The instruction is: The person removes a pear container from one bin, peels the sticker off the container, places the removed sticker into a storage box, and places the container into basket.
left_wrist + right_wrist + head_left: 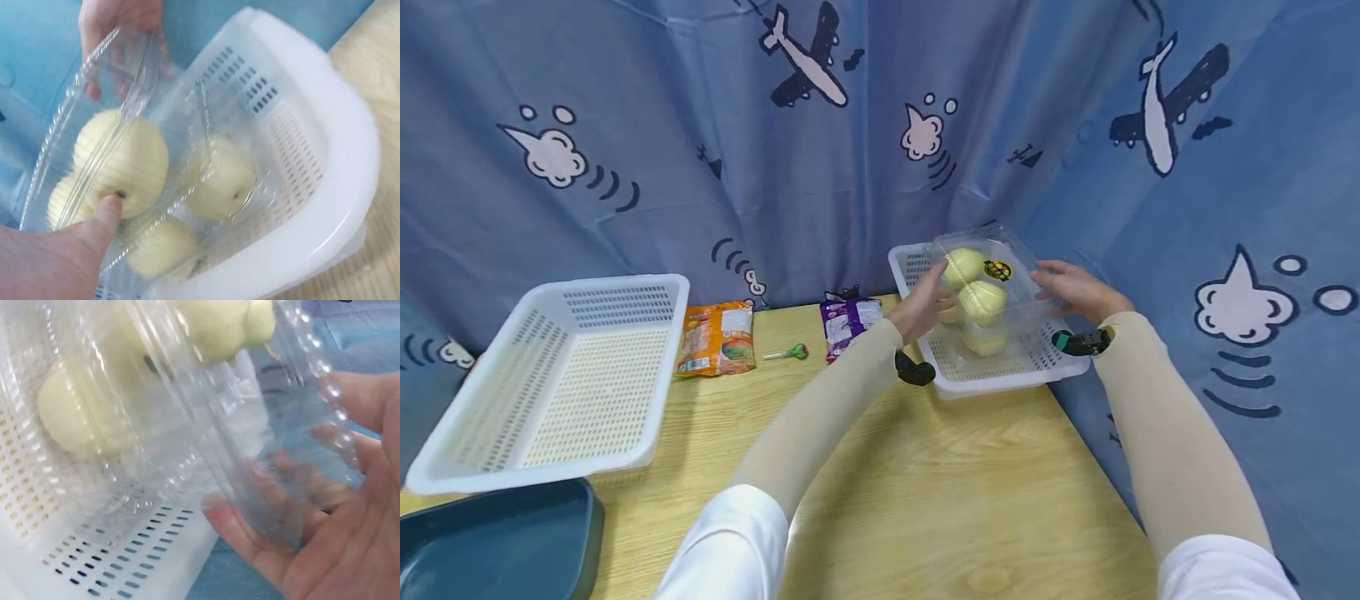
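Observation:
A clear plastic clamshell box (1021,293) with several pale yellow-green round fruits (982,302) inside tilts over a white perforated basket (992,386). My left hand (921,307) grips the box's left side, and the left wrist view has its thumb (103,219) pressed on the clear plastic over one fruit. On the opposite side my right hand (1078,292) holds the box by its ridged edge, with fingers (234,534) curled underneath and seen through the plastic. A dark label with yellow and red (997,270) shows on the box. The basket floor is partly hidden beneath it.
At the left stands a larger white basket (658,392), with a dark blue tray (591,533) in front of it. Between the baskets lie an orange packet (718,337), a lollipop (790,352) and a purple packet (850,323). A blue curtain (820,208) hangs behind the wooden table.

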A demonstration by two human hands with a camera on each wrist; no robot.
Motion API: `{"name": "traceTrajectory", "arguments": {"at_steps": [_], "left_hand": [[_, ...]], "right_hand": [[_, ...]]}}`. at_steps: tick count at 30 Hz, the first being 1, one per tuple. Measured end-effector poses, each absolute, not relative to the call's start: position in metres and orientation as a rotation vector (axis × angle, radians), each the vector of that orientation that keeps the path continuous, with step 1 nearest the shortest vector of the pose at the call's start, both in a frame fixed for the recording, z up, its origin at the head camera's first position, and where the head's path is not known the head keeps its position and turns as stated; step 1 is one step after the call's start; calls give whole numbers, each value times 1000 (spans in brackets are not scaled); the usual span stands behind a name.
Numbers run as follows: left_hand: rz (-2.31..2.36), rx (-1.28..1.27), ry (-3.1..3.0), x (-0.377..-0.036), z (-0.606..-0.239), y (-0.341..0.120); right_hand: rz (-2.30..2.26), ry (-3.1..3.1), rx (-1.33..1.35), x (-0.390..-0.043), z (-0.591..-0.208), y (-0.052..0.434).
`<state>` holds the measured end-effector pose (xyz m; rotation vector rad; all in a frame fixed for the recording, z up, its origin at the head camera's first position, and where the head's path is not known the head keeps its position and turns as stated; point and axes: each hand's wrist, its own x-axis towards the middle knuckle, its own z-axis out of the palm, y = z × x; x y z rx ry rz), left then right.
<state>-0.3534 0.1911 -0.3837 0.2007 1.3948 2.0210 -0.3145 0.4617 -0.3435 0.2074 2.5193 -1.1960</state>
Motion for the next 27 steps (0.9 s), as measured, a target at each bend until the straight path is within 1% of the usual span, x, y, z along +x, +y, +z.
{"name": "traceTrajectory", "arguments": {"at_steps": [5,9,18,27], "left_hand": [[2074,190,1337,-344,-381,187],[2106,233,1316,-338,-373,178],[2222,273,1210,-327,-354,148],[2375,249,1005,-300,-346,102]], "right_hand": [[-1285,2520,211,-312,-348,460],[-1323,2527,191,-311,-346,456],[-1411,2554,145,-303,-322,437],[-1443,2600,37,-306,-307,412]]}}
